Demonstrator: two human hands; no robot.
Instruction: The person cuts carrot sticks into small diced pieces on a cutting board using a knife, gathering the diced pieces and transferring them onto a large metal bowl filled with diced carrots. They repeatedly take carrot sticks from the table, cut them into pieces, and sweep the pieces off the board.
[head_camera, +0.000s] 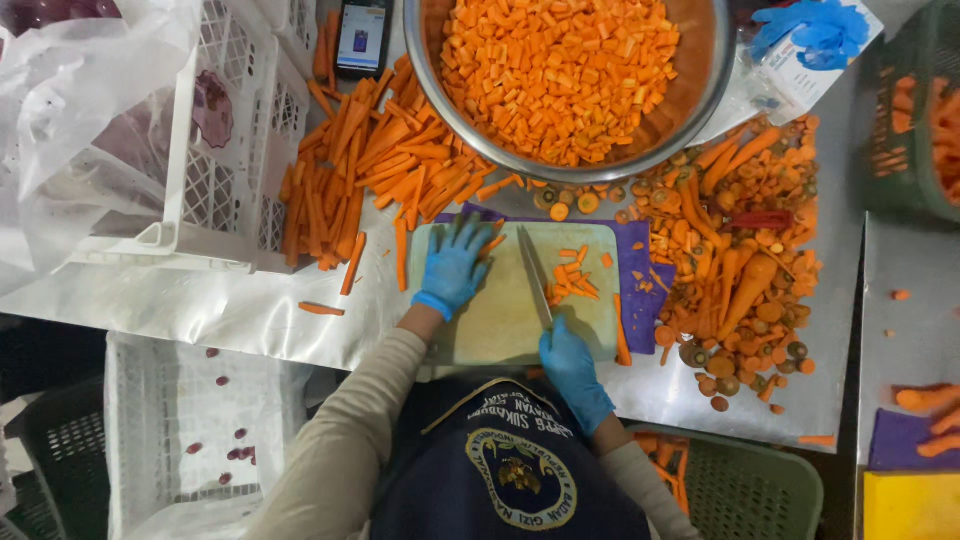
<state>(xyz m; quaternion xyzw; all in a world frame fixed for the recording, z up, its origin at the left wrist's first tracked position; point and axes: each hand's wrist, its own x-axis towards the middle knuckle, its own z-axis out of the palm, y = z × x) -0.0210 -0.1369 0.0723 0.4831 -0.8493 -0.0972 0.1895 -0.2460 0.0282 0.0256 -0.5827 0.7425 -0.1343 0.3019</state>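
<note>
While carrot sticks (370, 170) crowd the worktop (250, 310) on the left and trimmings (740, 270) heap on the right, the pale cutting board (500, 310) keeps bare room at its near edge. Reaching forward, the left hand (453, 268) (blue-gloved) lies flat, fingers (462, 235) spread on the board's far left corner. Nearer the body, the right hand (570, 365) is clamped around a knife (534, 275), its blade lying beside cut pieces (573, 280). Beyond sits a steel bowl (700, 90) of diced carrot.

left hand (452, 268): blue disposable glove, 11 o'clock | right hand (572, 368): matching blue glove, 1 o'clock | sleeves: long, beige, both arms | torso: dark navy apron, gold-trimmed neckline, round gold-and-white emblem at 6 o'clock
</note>
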